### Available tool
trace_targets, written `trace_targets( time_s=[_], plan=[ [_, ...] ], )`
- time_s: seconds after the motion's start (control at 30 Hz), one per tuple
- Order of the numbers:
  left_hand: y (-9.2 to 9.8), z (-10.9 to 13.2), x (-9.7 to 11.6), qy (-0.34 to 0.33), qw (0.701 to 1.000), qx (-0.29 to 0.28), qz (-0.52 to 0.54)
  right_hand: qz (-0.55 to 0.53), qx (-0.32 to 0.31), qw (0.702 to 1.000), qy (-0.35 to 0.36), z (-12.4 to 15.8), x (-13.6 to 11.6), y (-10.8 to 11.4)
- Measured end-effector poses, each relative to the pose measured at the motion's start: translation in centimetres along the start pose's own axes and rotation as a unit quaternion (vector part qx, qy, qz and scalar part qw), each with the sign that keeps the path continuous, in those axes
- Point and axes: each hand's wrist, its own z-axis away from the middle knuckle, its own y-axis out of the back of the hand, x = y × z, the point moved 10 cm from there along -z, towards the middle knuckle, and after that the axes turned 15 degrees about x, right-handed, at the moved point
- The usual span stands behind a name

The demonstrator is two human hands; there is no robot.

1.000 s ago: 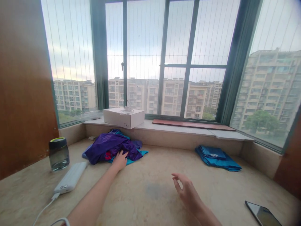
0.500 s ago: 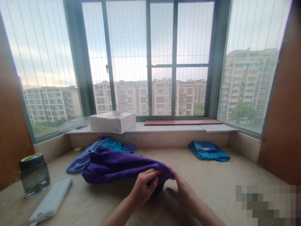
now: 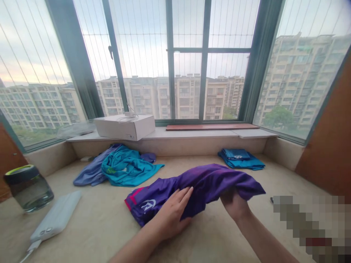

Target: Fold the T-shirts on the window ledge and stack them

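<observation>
A purple garment (image 3: 200, 186) with pink trim and a white logo is stretched across the middle of the stone surface; its exact kind cannot be made out. My left hand (image 3: 172, 212) rests on its near side with fingers stretched out, pressing lightly on the cloth. Under the raised right part of the garment is my right hand (image 3: 236, 205), its fingers hidden by the fabric draped over it. Beyond, to the left, a crumpled turquoise garment (image 3: 128, 166) lies partly over a lavender-blue one (image 3: 91, 170).
Folded blue clothes (image 3: 242, 159) lie at the back right. A dark water bottle (image 3: 29, 188) and a white power bank (image 3: 56, 215) with a cable are on the left. On the sill (image 3: 161, 139) stand a white box (image 3: 124, 127) and a reddish board (image 3: 211, 127).
The purple garment has moved right, off the other clothes, and is spread wider, uncovering the turquoise one. My hands have moved apart, the right one going under the cloth. The view has tilted down.
</observation>
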Motion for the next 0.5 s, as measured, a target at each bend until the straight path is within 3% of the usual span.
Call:
trace_targets(
  time_s=[0.1,0.2,0.27,0.33,0.37,0.4,0.43,0.5],
  plan=[
    [-0.2,-0.1,-2.2,0.043,0.997,0.022,-0.067,-0.015,-0.036,0.999,-0.012,0.9,-0.9,-0.1],
    [0.8,-0.1,-4.5,0.101,0.986,0.066,-0.118,0.065,-0.219,0.972,-0.062,4.2,-1.1,-2.6],
    [1.2,0.0,-5.4,0.123,0.981,0.071,-0.131,0.158,-0.411,0.89,-0.122,8.5,-0.3,-4.3],
    [1.1,0.0,-5.8,0.134,0.981,0.05,-0.127,0.196,-0.586,0.764,-0.185,13.5,0.0,-4.7],
    [1.0,0.1,-6.0,0.142,0.982,0.041,-0.122,0.192,-0.64,0.716,-0.204,15.2,-0.2,-4.7],
    [1.0,0.1,-6.0,0.149,0.982,0.035,-0.114,0.18,-0.665,0.693,-0.212,16.0,-0.5,-4.9],
    [1.0,0.0,-6.0,0.154,0.982,0.035,-0.101,0.172,-0.662,0.7,-0.207,15.9,-0.5,-5.2],
    [1.0,-0.2,-5.2,0.139,0.988,0.042,-0.055,0.183,-0.57,0.787,-0.147,12.6,0.0,-6.1]
  ],
)
